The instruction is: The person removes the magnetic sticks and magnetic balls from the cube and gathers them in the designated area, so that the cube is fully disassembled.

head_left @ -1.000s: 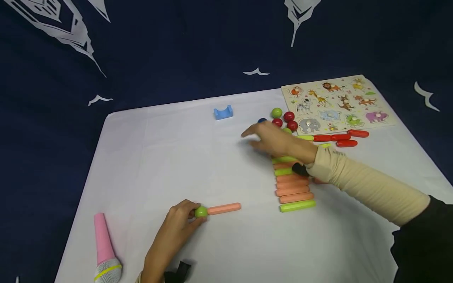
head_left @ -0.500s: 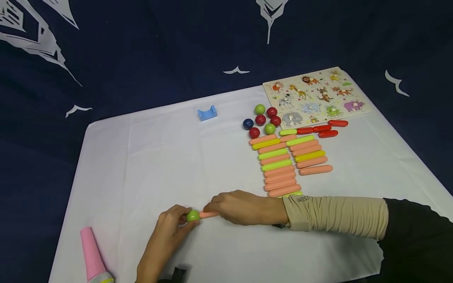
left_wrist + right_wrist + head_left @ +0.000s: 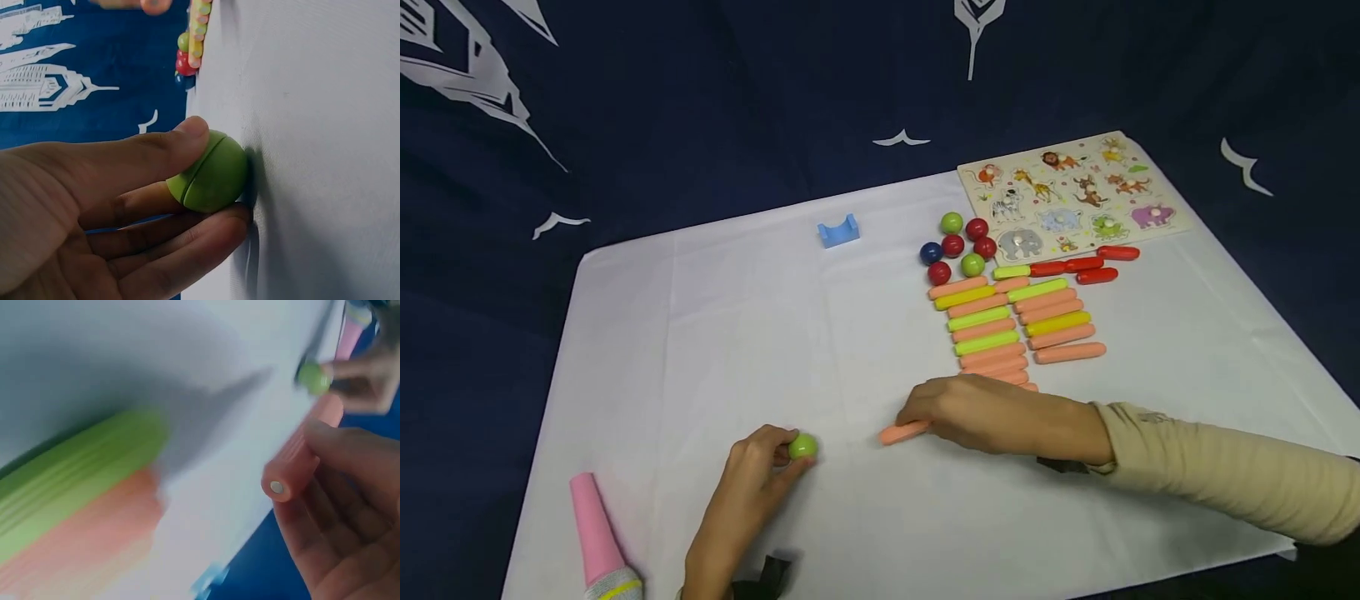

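My left hand [image 3: 748, 475] pinches a green ball [image 3: 802, 446] low over the white tabletop at the front left. In the left wrist view the ball [image 3: 215, 172], with a groove around it, sits between thumb and fingers. My right hand [image 3: 992, 414] holds an orange stick [image 3: 904, 432], apart from the ball. A pale metallic dot shows on the stick's end [image 3: 277, 487] in the right wrist view. Close by lie the rows of orange, green and yellow sticks [image 3: 992, 354], whose lower end the right hand hides. A green stick [image 3: 81, 469] from there looms near the right wrist camera.
Red, green and blue balls [image 3: 952, 245] cluster behind the sticks, beside several red sticks [image 3: 1097, 275]. An animal puzzle board [image 3: 1075, 198] lies at the back right. A blue curved block [image 3: 838, 232] stands at the back; a pink toy microphone [image 3: 598, 533] lies front left.
The right hand first came from the rows to the orange stick by the green ball. It has since pulled that stick away rightward. The left hand keeps holding the ball.
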`<move>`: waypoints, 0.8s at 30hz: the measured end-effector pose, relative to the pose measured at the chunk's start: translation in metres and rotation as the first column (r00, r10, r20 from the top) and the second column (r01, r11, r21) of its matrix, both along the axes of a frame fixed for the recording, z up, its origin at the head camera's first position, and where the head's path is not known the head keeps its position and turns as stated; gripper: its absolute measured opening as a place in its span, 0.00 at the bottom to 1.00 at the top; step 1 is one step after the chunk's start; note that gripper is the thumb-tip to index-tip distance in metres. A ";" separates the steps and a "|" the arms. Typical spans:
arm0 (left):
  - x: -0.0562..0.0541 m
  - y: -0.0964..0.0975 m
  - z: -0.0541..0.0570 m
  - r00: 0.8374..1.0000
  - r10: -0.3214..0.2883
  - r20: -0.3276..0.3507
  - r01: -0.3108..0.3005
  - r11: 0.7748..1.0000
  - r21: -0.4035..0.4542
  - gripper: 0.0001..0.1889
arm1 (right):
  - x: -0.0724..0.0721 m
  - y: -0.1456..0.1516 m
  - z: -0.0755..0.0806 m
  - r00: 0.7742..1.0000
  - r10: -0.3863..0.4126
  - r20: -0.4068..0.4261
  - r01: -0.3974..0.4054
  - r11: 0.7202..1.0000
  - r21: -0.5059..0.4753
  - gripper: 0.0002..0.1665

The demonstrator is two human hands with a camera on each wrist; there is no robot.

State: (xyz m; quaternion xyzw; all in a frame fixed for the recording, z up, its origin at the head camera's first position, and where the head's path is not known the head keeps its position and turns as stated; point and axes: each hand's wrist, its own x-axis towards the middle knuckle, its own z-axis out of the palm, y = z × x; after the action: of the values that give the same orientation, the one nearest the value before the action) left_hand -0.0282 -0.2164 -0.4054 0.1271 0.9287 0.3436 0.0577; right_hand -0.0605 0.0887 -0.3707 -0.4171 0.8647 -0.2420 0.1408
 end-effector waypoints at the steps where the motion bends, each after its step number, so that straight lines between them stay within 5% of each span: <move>1: -0.001 0.000 0.001 1.000 0.003 0.006 -0.003 1.000 0.004 0.16 | 0.000 0.012 0.004 0.999 -0.030 0.014 0.030 1.000 -0.003 0.18; 7: -0.004 0.000 0.005 1.000 0.012 0.024 -0.012 1.000 0.003 0.16 | -0.007 0.089 0.024 0.965 -0.263 0.011 0.260 0.960 0.108 0.22; 12: -0.003 -0.002 0.007 0.999 0.021 0.044 -0.021 1.000 -0.014 0.16 | -0.007 0.132 0.010 0.909 -0.415 0.025 0.403 0.894 0.197 0.23; 18: 0.001 -0.003 0.007 0.998 0.023 0.061 -0.021 0.999 -0.044 0.15 | -0.001 0.142 -0.019 0.898 -0.438 -0.047 0.435 0.866 0.247 0.23; 24: -0.004 0.007 0.001 0.997 -0.022 0.080 0.025 0.999 -0.040 0.14 | 0.005 0.149 -0.023 0.875 -0.444 -0.194 0.483 0.831 0.276 0.24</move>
State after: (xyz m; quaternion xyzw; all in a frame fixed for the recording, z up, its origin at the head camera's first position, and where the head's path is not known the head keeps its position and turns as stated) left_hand -0.0324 -0.2090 -0.4043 0.1230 0.9309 0.3288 0.1012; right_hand -0.0558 0.2382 -0.3933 -0.1805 0.9742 -0.1015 0.0898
